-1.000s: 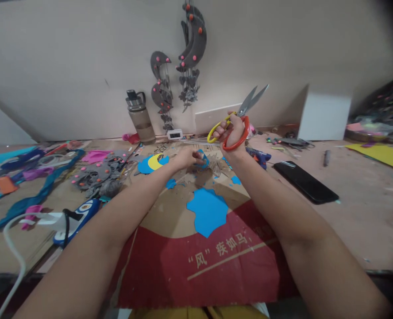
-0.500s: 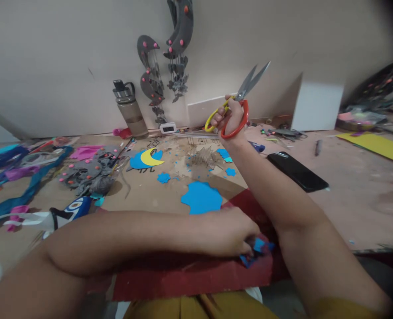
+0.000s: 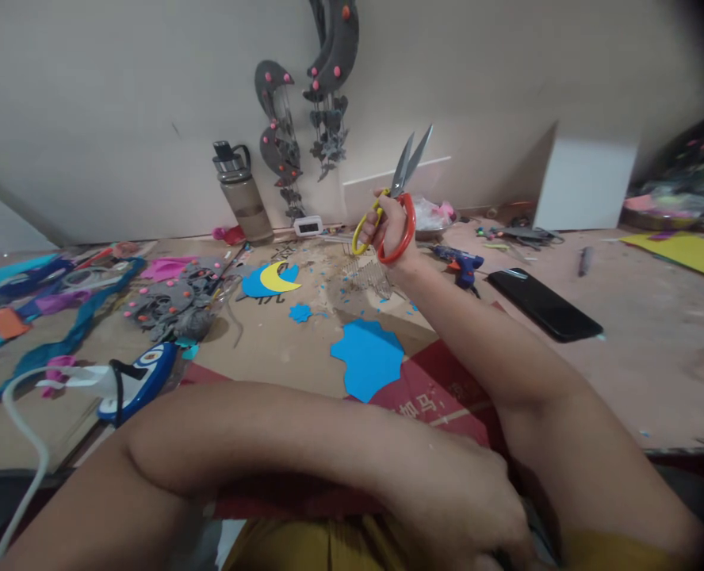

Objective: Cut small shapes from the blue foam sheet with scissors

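Observation:
My right hand (image 3: 392, 226) is raised over the back of the table, closed round the handles of a pair of scissors (image 3: 412, 162). One handle loop is yellow, the other red, and the slightly parted blades point up. My left hand (image 3: 476, 500) reaches across my body to the lower right, past the front edge; its fingers are hidden, and anything in them is out of sight. Between my arms a blue sheet (image 3: 369, 358) with a scalloped edge lies on the cardboard (image 3: 274, 349). A yellow crescent (image 3: 281, 277) rests on a blue piece (image 3: 254, 282), near a small blue flower shape (image 3: 300, 313).
A black phone (image 3: 543, 304) and a glue gun (image 3: 464, 266) lie to the right. Against the wall stands a bottle (image 3: 246, 202). At left are grey felt pieces (image 3: 174, 305), fabric strips and a white cable (image 3: 40, 428). Grey crescent ornaments (image 3: 277, 119) hang behind.
My left hand has moved down and right past the table edge, and the blue scraps it held no longer show. My right hand has shifted slightly left and down with the scissors.

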The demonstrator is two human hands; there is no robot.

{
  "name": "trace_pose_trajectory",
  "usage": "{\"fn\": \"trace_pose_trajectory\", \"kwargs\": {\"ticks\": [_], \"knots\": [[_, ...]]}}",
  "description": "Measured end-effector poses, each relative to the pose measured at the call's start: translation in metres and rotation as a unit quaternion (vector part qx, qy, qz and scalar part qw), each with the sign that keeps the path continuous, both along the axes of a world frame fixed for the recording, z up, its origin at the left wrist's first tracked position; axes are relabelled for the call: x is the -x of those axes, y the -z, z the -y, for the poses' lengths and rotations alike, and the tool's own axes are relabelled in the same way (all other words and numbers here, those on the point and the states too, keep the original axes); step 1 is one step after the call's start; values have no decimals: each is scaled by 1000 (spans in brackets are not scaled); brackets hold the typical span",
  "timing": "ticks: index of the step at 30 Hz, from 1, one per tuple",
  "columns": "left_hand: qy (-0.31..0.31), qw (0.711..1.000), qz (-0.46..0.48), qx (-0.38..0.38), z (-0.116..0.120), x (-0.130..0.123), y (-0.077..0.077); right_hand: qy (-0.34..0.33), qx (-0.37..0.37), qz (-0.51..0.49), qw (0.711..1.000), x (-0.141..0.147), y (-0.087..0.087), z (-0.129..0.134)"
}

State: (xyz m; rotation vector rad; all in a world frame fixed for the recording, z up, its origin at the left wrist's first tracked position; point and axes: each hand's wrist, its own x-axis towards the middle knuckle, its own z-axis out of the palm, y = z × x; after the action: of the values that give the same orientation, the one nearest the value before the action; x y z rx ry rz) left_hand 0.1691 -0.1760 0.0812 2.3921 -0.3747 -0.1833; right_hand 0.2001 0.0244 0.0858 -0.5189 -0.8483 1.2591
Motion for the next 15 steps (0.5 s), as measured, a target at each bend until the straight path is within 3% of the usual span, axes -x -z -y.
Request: {"fn": "trace_pose_trajectory", "kwargs": {"ticks": [6, 9, 15], "knots": [[-44, 996, 65, -41, 14, 3, 10, -7, -6, -15, 1000, 6, 11, -7], [-77, 995, 50, -47, 25, 4, 11, 1, 10, -3, 1000, 8, 17, -9], [-63, 996, 31, -59, 20, 36, -20, -14, 26, -6, 1000, 12, 24, -9]]}}
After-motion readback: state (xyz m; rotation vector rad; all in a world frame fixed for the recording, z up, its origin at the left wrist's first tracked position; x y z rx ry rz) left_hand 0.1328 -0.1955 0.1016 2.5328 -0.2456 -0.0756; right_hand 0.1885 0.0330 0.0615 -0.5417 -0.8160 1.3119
